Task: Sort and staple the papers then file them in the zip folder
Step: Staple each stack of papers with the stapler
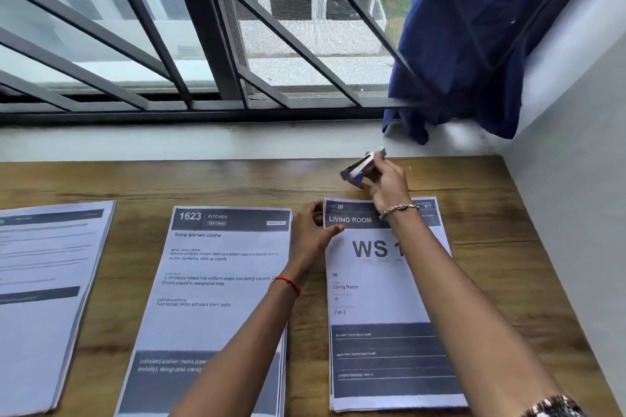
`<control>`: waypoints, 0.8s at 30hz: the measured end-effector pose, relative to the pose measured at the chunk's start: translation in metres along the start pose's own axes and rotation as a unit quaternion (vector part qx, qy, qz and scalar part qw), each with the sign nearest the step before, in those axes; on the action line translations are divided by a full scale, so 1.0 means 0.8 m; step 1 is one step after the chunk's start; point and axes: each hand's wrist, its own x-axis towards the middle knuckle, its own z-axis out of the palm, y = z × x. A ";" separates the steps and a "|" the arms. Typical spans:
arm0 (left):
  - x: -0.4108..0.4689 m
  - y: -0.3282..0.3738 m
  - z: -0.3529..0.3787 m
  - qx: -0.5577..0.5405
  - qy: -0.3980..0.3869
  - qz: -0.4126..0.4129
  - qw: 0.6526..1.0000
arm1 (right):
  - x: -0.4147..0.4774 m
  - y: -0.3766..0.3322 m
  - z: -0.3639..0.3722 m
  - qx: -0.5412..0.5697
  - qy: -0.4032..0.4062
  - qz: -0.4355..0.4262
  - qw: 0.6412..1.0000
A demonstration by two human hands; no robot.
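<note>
Three stacks lie side by side on the table (508, 247): left stack (44, 281), kitchen stack (216, 281), living-room stack (379, 298) (sorting appears complete). The left hand (311, 230) pinches the living-room stack's far-left corner, probably to square the sheets for stapling. The right hand (389, 183) grips the stapler (360, 167), raised just beyond the stack's far edge, mouth toward that corner and near the left hand. No zip folder is in view.

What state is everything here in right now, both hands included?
Stapler: in the air, gripped by right hand.
Living Room stack: flat, top-left corner held by left hand.
Kitchen stack: lying flat, not held.
Left stack: flat, partly out of view.
</note>
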 end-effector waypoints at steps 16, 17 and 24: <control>-0.028 -0.024 -0.214 0.124 0.203 -0.026 0.971 | -0.110 0.087 0.105 -0.192 0.039 0.015 0.981; -0.028 -0.029 -0.229 0.133 0.211 -0.037 0.968 | -0.114 0.099 0.108 -0.248 0.056 -0.018 0.967; -0.031 -0.049 -0.300 0.139 0.175 -0.085 0.971 | -0.135 0.162 0.135 -0.464 0.114 -0.111 0.871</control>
